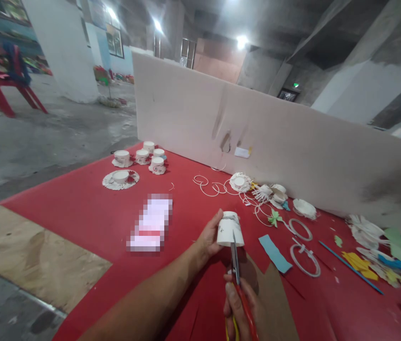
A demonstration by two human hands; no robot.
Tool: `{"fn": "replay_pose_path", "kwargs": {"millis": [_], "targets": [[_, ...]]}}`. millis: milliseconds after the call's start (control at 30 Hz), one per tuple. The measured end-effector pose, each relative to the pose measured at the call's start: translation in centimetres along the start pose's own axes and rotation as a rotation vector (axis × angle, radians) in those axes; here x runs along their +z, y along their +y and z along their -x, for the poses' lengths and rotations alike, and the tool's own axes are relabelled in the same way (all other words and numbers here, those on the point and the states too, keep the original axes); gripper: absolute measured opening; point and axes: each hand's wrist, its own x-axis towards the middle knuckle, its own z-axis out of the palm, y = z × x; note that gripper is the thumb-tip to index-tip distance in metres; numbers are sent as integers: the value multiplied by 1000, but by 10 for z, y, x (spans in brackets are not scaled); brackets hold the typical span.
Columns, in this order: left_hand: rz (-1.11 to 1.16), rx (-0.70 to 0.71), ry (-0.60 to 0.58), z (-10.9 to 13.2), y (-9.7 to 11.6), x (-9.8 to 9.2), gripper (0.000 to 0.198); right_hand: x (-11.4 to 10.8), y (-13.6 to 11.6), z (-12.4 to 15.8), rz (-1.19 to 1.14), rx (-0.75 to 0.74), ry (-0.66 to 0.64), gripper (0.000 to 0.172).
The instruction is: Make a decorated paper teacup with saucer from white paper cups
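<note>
A white paper cup (229, 229) with dark markings is held upside down over the red-covered table by my left hand (210, 237), its fingers wrapped round the cup's left side. My right hand (240, 303) grips scissors (235, 265) with red and yellow handles, below and close to the cup. The scissor blades point up at the cup's lower rim, one of them lying over its outer wall. Right of the cup lies a light blue paper strip (275, 254).
Several cut cups (157, 165) stand at the back left. White paper rings (305, 260), flower-like cup pieces (240, 182) and colored scraps (359, 265) lie to the right, beside a blue stick (350, 267). A white panel (257, 118) borders the red table (90, 203).
</note>
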Motion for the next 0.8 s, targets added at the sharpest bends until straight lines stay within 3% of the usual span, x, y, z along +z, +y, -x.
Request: {"fn": "replay_pose_path", "kwargs": {"millis": [500, 800], "targets": [[-24, -14, -30, 3, 0, 3, 42, 1, 6, -1, 43, -99, 76, 64], [-50, -5, -42, 4, -2, 2, 41, 1, 0, 0, 0, -32, 50, 59]]}}
